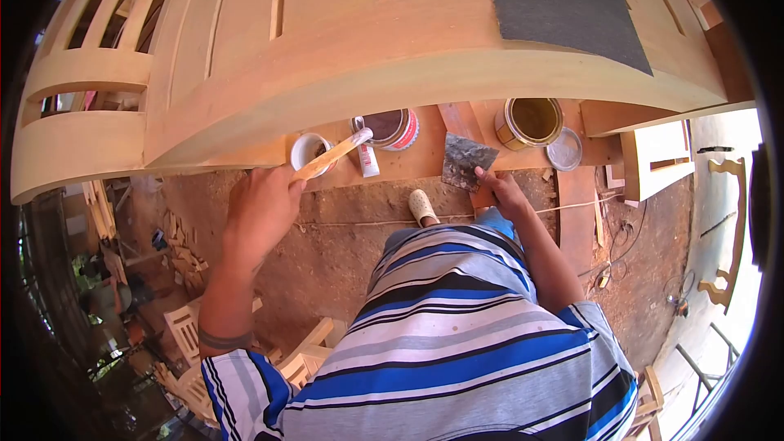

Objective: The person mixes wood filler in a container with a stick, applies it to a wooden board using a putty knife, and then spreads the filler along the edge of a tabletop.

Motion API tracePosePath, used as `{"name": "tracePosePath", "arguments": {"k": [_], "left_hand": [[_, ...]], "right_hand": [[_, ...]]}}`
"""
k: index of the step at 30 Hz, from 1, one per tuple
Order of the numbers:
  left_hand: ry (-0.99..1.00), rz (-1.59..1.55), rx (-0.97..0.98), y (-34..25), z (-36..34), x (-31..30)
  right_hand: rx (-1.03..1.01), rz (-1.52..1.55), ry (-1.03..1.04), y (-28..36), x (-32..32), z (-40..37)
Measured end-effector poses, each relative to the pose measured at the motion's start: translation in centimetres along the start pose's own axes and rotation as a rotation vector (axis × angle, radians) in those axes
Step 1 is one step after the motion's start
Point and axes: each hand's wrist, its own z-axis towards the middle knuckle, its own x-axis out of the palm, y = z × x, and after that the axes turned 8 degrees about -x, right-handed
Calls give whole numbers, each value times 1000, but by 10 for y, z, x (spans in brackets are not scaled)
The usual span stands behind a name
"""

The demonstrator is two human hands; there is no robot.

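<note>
My left hand (pixel 265 208) is closed on a flat wooden stick (pixel 331 155), whose far tip is coated white. Under the stick stands a small white cup (pixel 304 149). A white and red tube (pixel 367 161) lies just right of the stick's tip, beside an open tin (pixel 392 126) with a dark inside. My right hand (pixel 504 190) pinches a dark, smeared square plate (pixel 465 159) by its lower right corner. To the right of that plate are an open can (pixel 529 124) with yellowish-brown contents and a round clear lid (pixel 564 149).
A large curved wooden piece (pixel 327 82) with slats spans the view above the hands, bearing a dark grey sheet (pixel 563 8). Below are a plank (pixel 576 212), cables (pixel 625 237) and wooden frames (pixel 184 331) on the dirt floor.
</note>
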Motion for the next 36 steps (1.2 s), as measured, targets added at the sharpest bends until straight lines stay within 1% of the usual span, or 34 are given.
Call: {"name": "tracePosePath", "arguments": {"k": [3, 4, 7, 10, 13, 15, 18, 20, 22, 24, 25, 26, 29, 32, 35, 36], "left_hand": [[41, -40, -46, 5, 0, -7], [19, -90, -48, 6, 1, -7], [-30, -223, -71, 13, 1, 0], [-45, -328, -114, 27, 6, 21], [-64, -434, -155, 38, 8, 36], [-71, -475, -180, 39, 7, 40], [-135, -542, -88, 55, 13, 60], [-122, -571, -72, 59, 19, 68], [-104, -644, -44, 67, 27, 81], [-84, -757, -3, 79, 37, 99], [-65, -789, 1, 82, 42, 105], [-44, -821, 6, 84, 47, 111], [6, -858, 32, 96, 63, 130], [69, -915, 52, 100, 67, 130], [78, -970, 80, 98, 67, 122], [71, -986, 88, 99, 64, 124]], "right_hand": [[-39, 8, -3, 5, 6, -5], [-53, 16, -2, 8, 9, -8], [33, -59, -47, 13, 10, -9], [37, -78, -64, 13, 4, -6], [63, 59, -36, 23, 9, -13], [100, 17, -22, 26, 7, -14], [111, -69, 17, 23, -1, -9], [120, -138, 34, 21, -8, -7], [143, -210, 44, 37, 2, -10], [115, -187, 21, 36, 5, -2], [99, -175, 9, 43, 17, -4], [112, -193, 35, 53, 25, -9], [-14, -135, 158, 25, 19, 8], [-159, -36, 137, 12, 34, -6], [-117, -26, 22, 17, 57, -48], [-79, -53, 8, -1, 43, -51]]}}
